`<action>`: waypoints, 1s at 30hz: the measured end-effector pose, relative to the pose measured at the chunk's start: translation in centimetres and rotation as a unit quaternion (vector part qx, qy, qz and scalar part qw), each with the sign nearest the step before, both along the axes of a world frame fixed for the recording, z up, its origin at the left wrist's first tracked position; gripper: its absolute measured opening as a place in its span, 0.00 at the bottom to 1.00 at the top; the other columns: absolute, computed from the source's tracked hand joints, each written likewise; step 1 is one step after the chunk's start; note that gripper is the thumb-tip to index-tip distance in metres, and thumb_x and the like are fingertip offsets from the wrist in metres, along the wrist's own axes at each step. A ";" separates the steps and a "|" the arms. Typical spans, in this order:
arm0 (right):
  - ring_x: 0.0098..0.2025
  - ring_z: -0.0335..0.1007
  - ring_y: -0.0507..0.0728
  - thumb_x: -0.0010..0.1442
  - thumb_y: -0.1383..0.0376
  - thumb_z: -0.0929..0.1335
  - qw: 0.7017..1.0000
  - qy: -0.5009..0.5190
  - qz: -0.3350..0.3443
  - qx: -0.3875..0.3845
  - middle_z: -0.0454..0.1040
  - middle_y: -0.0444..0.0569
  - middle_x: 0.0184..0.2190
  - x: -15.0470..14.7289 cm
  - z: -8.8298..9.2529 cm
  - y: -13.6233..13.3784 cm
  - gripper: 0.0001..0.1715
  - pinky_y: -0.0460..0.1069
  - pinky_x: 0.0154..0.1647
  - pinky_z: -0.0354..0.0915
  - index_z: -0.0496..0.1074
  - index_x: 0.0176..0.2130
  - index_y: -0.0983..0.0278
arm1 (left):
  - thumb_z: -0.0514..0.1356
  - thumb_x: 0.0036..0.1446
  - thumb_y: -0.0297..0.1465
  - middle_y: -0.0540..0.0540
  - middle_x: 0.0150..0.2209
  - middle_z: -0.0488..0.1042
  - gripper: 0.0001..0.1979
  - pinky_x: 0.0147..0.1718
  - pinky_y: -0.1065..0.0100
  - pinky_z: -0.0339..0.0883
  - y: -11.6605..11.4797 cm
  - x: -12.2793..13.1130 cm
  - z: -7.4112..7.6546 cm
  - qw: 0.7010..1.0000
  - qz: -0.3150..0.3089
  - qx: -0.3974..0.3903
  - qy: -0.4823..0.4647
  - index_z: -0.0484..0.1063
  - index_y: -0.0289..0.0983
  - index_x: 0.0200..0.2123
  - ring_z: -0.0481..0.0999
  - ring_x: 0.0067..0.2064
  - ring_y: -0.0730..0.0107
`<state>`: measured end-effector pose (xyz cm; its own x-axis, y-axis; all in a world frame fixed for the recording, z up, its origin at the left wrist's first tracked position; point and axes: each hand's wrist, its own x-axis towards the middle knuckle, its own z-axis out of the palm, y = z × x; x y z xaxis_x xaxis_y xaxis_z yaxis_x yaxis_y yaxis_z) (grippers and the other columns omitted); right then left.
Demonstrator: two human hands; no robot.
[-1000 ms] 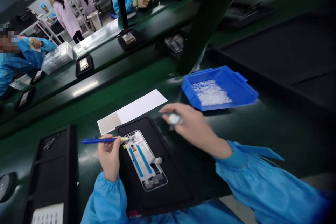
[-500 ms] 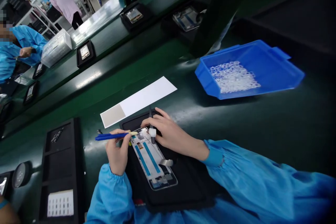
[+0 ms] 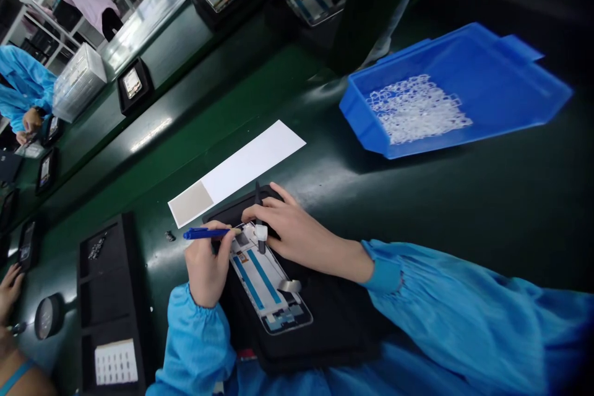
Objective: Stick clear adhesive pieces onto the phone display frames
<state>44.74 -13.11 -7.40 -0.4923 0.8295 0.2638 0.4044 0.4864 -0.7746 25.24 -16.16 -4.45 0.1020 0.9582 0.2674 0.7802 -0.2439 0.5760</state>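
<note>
A phone frame [image 3: 271,288], with two blue strips and a loose flex cable, lies tilted in a black padded tray [image 3: 329,328]. My left hand [image 3: 206,266] is closed on a blue pen-like stick [image 3: 204,233], its pale tip at the frame's upper left edge. Across the frame's upper end, my right hand [image 3: 297,232] curls its fingers round a slim black tool with a white band [image 3: 261,233], which looks like tweezers. Its lower end is over the frame; whether it touches is hard to tell.
Beyond the tray lies a white card strip [image 3: 255,164]. A blue bin [image 3: 501,93] of small white rings stands at right. At left are a black compartment tray [image 3: 106,303], a round dark container [image 3: 49,317] and a co-worker's hand [image 3: 10,288]. More phone trays [image 3: 134,85] stand further back.
The camera view has shifted slightly. The stick in my left hand now sits lower in the fingers, with less of its pale tip showing. A co-worker's hand has appeared at far left.
</note>
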 end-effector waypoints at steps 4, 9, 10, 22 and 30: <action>0.43 0.69 0.58 0.53 0.80 0.61 1.000 -0.015 -0.001 -0.015 0.75 0.45 0.39 0.0 0.2 -0.1 0.21 0.70 0.68 0.40 0.66 0.44 0.61 | 0.59 0.63 0.35 0.47 0.35 0.80 0.07 0.36 0.69 0.73 0.3 0.2 0.2 1.000 -0.008 -0.001 0.027 0.73 0.38 0.37 0.80 0.36 0.68; 0.44 0.69 0.58 0.53 0.80 0.62 1.000 -0.020 -0.007 -0.017 0.75 0.45 0.39 0.0 0.3 -0.2 0.21 0.70 0.68 0.41 0.66 0.43 0.61 | 0.59 0.64 0.34 0.48 0.35 0.80 0.05 0.35 0.71 0.71 0.3 0.3 0.2 0.998 -0.025 0.012 0.060 0.71 0.39 0.38 0.80 0.36 0.69; 0.44 0.69 0.59 0.53 0.80 0.62 1.000 -0.021 -0.007 -0.017 0.75 0.45 0.39 0.0 0.2 -0.2 0.21 0.70 0.68 0.41 0.66 0.43 0.61 | 0.59 0.64 0.34 0.48 0.35 0.80 0.05 0.35 0.71 0.71 0.3 0.3 0.2 0.997 -0.027 0.015 0.066 0.71 0.39 0.38 0.80 0.36 0.69; 0.43 0.69 0.58 0.55 0.79 0.62 0.999 -0.034 -0.015 -0.002 0.75 0.45 0.38 -0.1 0.0 -0.3 0.21 0.70 0.68 0.43 0.67 0.45 0.61 | 0.56 0.66 0.31 0.46 0.36 0.78 0.04 0.31 0.72 0.68 0.3 1.5 0.9 0.978 -0.075 0.060 0.186 0.68 0.37 0.41 0.79 0.35 0.68; 0.42 0.70 0.58 0.57 0.77 0.61 0.999 -0.027 -0.017 0.005 0.75 0.45 0.38 -0.2 -0.3 -0.4 0.18 0.71 0.68 0.41 0.67 0.44 0.61 | 0.57 0.65 0.30 0.47 0.36 0.78 0.03 0.32 0.72 0.68 0.6 1.4 0.7 0.988 -0.089 0.009 0.123 0.70 0.38 0.39 0.79 0.35 0.69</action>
<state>44.58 -13.48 -7.73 -0.4767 0.8439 0.2460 0.4620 0.4786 -0.7467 26.59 -15.53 -3.80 0.3321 0.9145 0.2312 0.8404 -0.3982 0.3677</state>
